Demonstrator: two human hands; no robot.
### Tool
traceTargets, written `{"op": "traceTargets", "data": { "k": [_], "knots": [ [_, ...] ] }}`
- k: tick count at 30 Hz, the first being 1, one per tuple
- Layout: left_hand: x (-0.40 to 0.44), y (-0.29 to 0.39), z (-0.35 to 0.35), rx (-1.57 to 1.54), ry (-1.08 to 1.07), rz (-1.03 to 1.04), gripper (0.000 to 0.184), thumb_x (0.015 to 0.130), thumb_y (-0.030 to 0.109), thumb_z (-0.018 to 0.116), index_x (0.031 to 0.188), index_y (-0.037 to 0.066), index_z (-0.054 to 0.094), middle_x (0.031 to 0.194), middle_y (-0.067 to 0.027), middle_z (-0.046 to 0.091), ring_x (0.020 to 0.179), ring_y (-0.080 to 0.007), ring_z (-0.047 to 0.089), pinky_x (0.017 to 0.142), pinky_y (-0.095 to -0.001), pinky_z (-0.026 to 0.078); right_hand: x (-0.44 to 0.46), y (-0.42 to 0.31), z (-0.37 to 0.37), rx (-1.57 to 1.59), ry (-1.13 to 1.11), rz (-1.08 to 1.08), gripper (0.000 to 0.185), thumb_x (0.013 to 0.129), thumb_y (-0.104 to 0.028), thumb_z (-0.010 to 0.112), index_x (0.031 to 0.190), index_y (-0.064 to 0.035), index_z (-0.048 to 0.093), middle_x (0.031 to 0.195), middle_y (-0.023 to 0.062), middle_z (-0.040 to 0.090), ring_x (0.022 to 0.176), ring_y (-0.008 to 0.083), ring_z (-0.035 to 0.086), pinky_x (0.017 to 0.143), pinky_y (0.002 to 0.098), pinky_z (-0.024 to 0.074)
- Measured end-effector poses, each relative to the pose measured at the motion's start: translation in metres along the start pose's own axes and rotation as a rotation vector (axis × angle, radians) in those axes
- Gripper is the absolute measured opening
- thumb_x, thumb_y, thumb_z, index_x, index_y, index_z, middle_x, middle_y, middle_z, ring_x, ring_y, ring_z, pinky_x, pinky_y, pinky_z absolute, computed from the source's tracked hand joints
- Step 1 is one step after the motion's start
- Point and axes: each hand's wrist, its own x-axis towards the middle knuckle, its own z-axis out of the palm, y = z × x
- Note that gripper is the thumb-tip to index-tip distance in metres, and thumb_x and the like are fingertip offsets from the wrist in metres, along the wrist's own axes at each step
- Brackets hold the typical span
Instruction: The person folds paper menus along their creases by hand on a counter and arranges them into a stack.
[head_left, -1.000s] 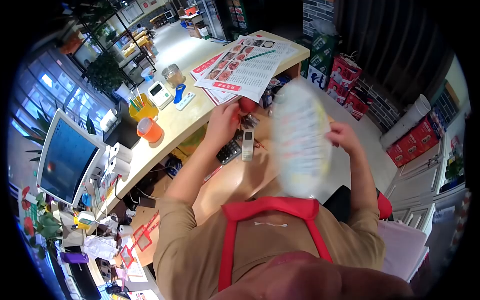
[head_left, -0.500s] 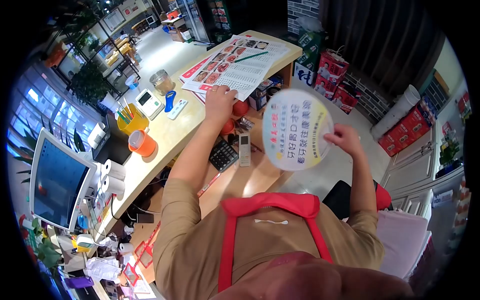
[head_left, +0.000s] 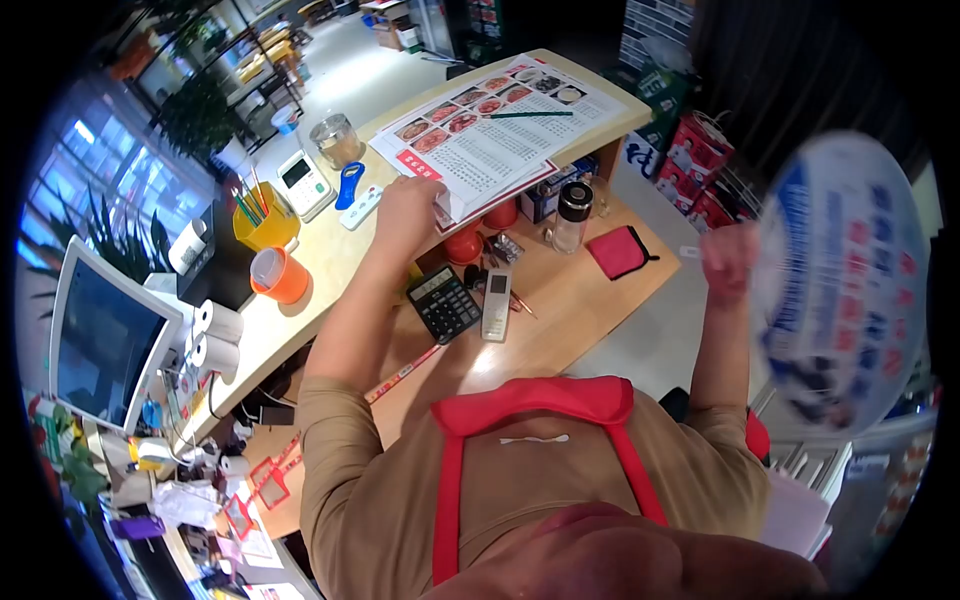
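My right hand (head_left: 728, 262), raised on the right, is closed on the edge of a round hand fan (head_left: 850, 290) with blue and red printing, blurred by motion. At the counter's inner edge, my left hand (head_left: 408, 208) has its fingers bent over the near corner of a menu (head_left: 490, 150) with food photos and rows of text. Red-edged sheets lie under that menu. A dark green pencil (head_left: 532, 114) lies across its top. Left of this hand are a white remote (head_left: 360, 208) and a blue object with a round hole (head_left: 349, 186).
The lower desk holds a calculator (head_left: 444, 304), a grey handset (head_left: 496, 305), a glass bottle with a black lid (head_left: 571, 217) and a red pouch (head_left: 618, 252). On the counter (head_left: 325, 262) stand an orange cup (head_left: 279, 276), a yellow pen holder (head_left: 266, 217) and a glass jar (head_left: 337, 141). A monitor (head_left: 108, 335) stands left.
The fan has swung right, away from my body, and its other printed face now shows. The menu's near edge has come round and lies straighter over the sheets. My left hand stays at its corner.
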Motion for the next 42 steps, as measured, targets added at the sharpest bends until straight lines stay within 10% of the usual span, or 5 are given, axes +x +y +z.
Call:
{"op": "traceTargets", "data": {
  "k": [17,23,29,34,42],
  "knots": [
    [0.179,0.016,0.121,0.269,-0.147,-0.031,0.029,0.076,0.004,0.049,0.100,0.009,0.064,0.094,-0.0149,0.064,0.094,-0.0317,0.059,0.081,-0.0422,0.047,0.032,0.008,-0.201,-0.805,0.047,0.798,0.010,0.079,-0.011,0.062,0.069,-0.0119,0.059,0.057,-0.0010,0.054,0.043,0.0095,0.045,0.045,0.0201,0.0342],
    [0.193,0.030,0.129,0.451,-0.261,-0.039,0.016,0.077,0.008,0.051,0.085,0.008,0.065,0.084,-0.0133,0.064,0.088,-0.0299,0.060,0.074,-0.0420,0.048,0.051,-0.011,-0.259,0.848,-0.079,0.008,0.019,0.085,-0.020,0.058,0.079,-0.0035,0.063,0.060,0.0022,0.056,0.046,0.0116,0.047,0.046,0.0255,0.0379],
    [0.180,0.042,0.089,0.486,-0.166,-0.045,0.014,0.074,0.006,0.057,0.086,0.008,0.064,0.082,-0.0114,0.063,0.083,-0.0282,0.060,0.072,-0.0397,0.047,0.048,0.029,-0.253,-0.863,-0.032,0.670,0.026,0.084,-0.019,0.057,0.063,-0.0077,0.048,0.055,-0.0015,0.046,0.046,0.0090,0.042,0.048,0.0247,0.0357],
    [0.090,0.070,0.011,0.263,0.055,-0.241,0.013,0.074,0.003,0.062,0.087,0.006,0.062,0.084,-0.0105,0.062,0.079,-0.0270,0.059,0.069,-0.0365,0.047,0.058,0.055,-0.297,1.051,-0.071,0.117,0.031,0.083,-0.022,0.059,0.058,-0.0107,0.045,0.057,-0.0015,0.052,0.045,0.0062,0.043,0.045,0.0184,0.0347],
    [-0.138,0.093,-0.030,0.217,0.095,-0.969,0.016,0.074,0.004,0.065,0.090,0.004,0.063,0.074,-0.0092,0.062,0.063,-0.0183,0.058,0.059,-0.0295,0.046,0.077,0.067,-0.256,-0.541,0.067,0.669,0.012,0.078,-0.012,0.065,0.070,-0.0050,0.059,0.053,-0.0034,0.051,0.045,0.0029,0.043,0.046,0.0182,0.0344]
  ]
}}
